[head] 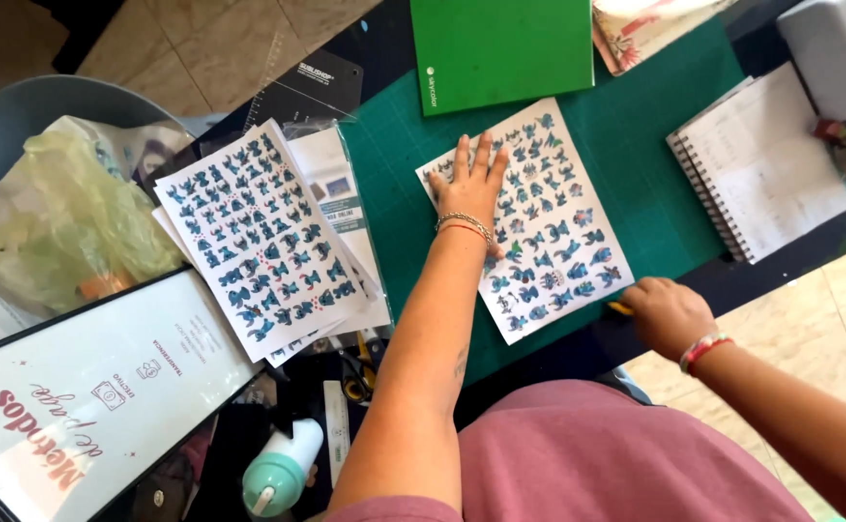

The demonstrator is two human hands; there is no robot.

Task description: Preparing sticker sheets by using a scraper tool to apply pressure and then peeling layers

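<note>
two hands worked over one sticker sheet [549, 227] of blue cartoon figures, lying on the green cutting mat [636, 145]. the left hand [469, 184] lay flat on the sheet's 10 o'clock corner, fingers spread. the right hand [668, 311], at the sheet's 4 o'clock corner, was curled around a yellow tool [620, 308]; its fingertips were hidden. a stack of similar sheets [254, 237] sat at 9 o'clock of the mat.

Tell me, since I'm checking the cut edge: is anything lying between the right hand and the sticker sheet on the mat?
Nothing visible does. The right hand, closed on a yellow tool, sits right at the lower right edge of the sticker sheet. The left hand lies flat on the sheet's upper left part, away from that edge.
</note>
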